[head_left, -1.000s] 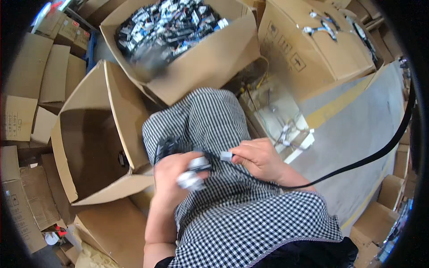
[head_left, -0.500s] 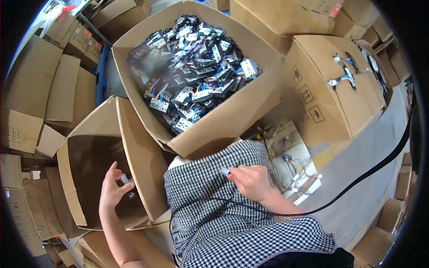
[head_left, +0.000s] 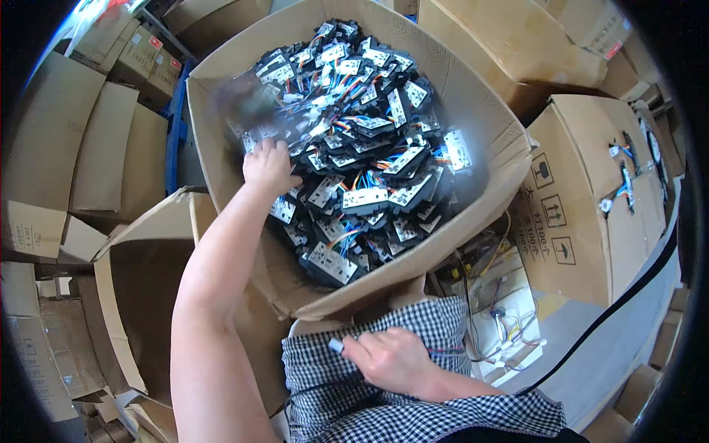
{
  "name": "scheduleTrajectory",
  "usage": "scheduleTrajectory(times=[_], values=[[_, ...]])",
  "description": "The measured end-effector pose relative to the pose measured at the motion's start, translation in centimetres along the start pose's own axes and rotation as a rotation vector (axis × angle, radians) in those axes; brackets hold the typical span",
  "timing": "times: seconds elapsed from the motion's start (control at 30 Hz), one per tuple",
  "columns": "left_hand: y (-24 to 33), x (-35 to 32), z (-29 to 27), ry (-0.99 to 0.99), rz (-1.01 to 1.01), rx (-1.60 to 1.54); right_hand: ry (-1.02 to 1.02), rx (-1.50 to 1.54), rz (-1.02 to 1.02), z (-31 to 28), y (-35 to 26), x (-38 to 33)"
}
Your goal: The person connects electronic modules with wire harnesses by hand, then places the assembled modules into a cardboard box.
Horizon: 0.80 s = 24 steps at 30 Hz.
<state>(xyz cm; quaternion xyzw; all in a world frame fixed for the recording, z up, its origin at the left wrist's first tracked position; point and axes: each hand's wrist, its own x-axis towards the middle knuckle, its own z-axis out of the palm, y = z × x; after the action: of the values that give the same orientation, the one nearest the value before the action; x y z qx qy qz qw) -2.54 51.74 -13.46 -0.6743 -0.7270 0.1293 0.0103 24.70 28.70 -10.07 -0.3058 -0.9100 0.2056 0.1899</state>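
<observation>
Inside the large cardboard box (head_left: 413, 267), black modules with white plates and coloured wires (head_left: 365, 198) lie heaped. My left hand (head_left: 269, 166) reaches over the near left side of this heap. Its thumb stands apart from the fingers, and the fingertips touch the modules; I see nothing gripped between them. In front of my checked apron (head_left: 317, 362), my right hand (head_left: 391, 360) is closed round a small white plug connector (head_left: 336, 345). The connector pokes out past the thumb and forefinger, and thin wires show at the other side of the hand.
A tall open carton (head_left: 148, 310) stands at the left, beside the large box. To the right is a closed carton (head_left: 576, 199) with loose wired parts (head_left: 626, 184) on top. A white board with wires (head_left: 509, 317) lies near my right side. A black cable (head_left: 605, 306) crosses at the right.
My left hand has left the carton at the left, where it had a small whitish piece, and moved up to the heap. My right hand has shifted slightly down, still holding the connector.
</observation>
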Motion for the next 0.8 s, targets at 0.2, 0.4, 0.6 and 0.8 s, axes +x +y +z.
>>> scheduleTrajectory(times=[0.2,0.4,0.6,0.8], values=[[-2.4,0.0,1.4,0.112,-0.007,-0.109,0.036,0.191,-0.093,-0.6,0.7,0.0],[-6.0,1.8,-1.7,0.132,-0.224,-0.529,0.043,0.316,-0.119,-0.2,1.3,-0.6],[-4.8,9.0,-6.1,0.108,0.075,-0.403,0.172,0.372,-0.157,0.0,0.9,-1.0],[-1.2,13.6,-2.3,-0.01,0.244,-0.182,0.027,0.402,-0.144,-0.1,2.2,-0.7]])
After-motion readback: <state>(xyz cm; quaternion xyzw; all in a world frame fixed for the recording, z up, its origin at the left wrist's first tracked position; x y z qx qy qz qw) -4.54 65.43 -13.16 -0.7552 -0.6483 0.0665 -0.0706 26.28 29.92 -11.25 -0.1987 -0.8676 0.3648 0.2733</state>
